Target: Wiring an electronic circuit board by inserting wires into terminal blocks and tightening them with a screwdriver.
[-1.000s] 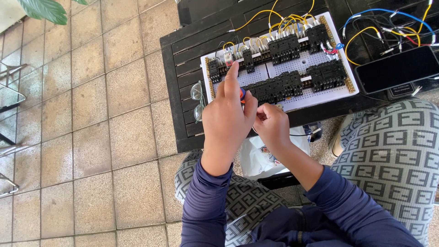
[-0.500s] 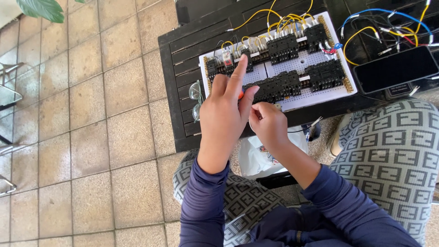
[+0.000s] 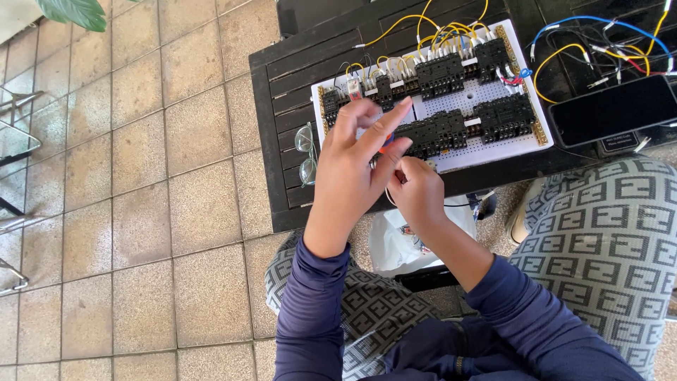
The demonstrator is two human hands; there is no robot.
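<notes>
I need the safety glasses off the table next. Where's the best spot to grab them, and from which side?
Take the clear glasses by the bridge between the two lenses, coming in from the table's left edge. They lie flat in the bare strip left of the white board, and that side is open. The left hand crowds their right side, so come in low and pinch there.

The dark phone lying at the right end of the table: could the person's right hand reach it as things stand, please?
Probably yes: the phone lies face up with nothing on it, and the right hand, busy beside the left hand, has open table edge between.
</notes>
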